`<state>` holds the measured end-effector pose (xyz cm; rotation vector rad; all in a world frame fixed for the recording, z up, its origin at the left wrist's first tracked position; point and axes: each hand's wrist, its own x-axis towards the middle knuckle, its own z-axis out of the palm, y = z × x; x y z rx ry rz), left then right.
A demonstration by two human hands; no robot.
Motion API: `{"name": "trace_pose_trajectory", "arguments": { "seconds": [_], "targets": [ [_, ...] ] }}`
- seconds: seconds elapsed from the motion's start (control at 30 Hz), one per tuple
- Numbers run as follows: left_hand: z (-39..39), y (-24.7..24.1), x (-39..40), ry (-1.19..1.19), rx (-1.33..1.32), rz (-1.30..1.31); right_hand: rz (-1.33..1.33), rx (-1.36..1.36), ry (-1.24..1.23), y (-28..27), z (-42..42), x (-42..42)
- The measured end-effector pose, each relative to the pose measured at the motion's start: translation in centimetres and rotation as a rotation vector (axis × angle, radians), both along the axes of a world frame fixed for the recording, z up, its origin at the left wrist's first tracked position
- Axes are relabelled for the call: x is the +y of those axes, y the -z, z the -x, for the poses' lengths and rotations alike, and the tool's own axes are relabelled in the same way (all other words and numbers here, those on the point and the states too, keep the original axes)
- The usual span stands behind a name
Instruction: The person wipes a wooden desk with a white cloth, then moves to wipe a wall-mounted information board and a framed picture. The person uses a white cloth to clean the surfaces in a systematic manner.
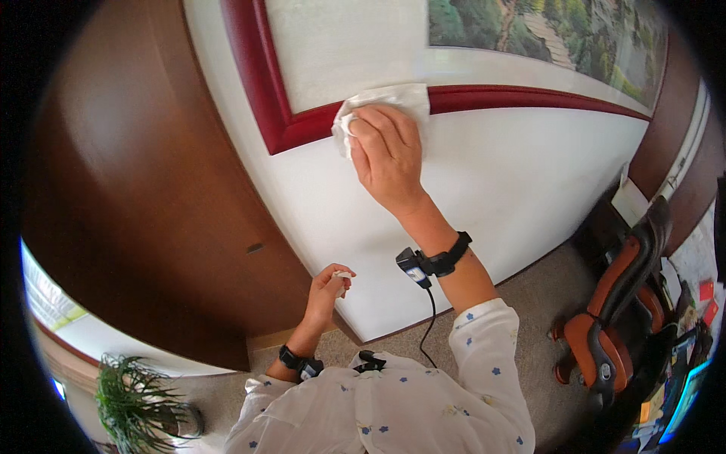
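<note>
My right hand (391,156) presses a white tissue or cloth (405,97) against the lower edge of a dark red picture frame (510,97), a little right of its bottom left corner. Inside the frame, a landscape picture (550,34) shows greenery and a path. Lower down and to the left, my left hand (327,286) is curled round a small crumpled white tissue (342,275), away from the frame and in front of the white wall (368,227). Both wrists carry black strapped devices.
A brown door or wooden panel (147,198) takes up the left side. A leafy potted plant (133,400) stands at lower left. On the right are an orange-brown and black chair (604,340) and a cluttered desk with papers (675,284) and a lit screen (686,397). Speckled floor (527,295) lies below.
</note>
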<state>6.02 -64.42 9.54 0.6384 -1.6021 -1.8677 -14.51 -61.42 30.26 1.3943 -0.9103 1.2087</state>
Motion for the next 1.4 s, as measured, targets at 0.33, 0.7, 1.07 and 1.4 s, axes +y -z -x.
{"name": "trace_pose_trajectory", "arguments": {
  "seconds": [0.33, 0.7, 1.07, 1.4],
  "targets": [
    [-0.4, 1.2, -0.6, 0.024, 0.023, -0.001, 0.078, -0.225, 0.213, 0.7, 9.8, 2.6],
    [1.6, 1.3, 0.6, 0.045, -0.019, -0.063, 0.117, -0.547, 0.161, -1.4, 15.1, 4.8],
    [3.0, 2.0, 2.2, 0.066, -0.009, -0.079, 0.029, -0.297, 0.402, -0.5, 18.4, 3.9],
    [6.1, 3.4, 6.0, 0.079, -0.012, -0.110, -0.106, -0.128, 0.189, -1.8, 12.0, 3.1]
  ]
}}
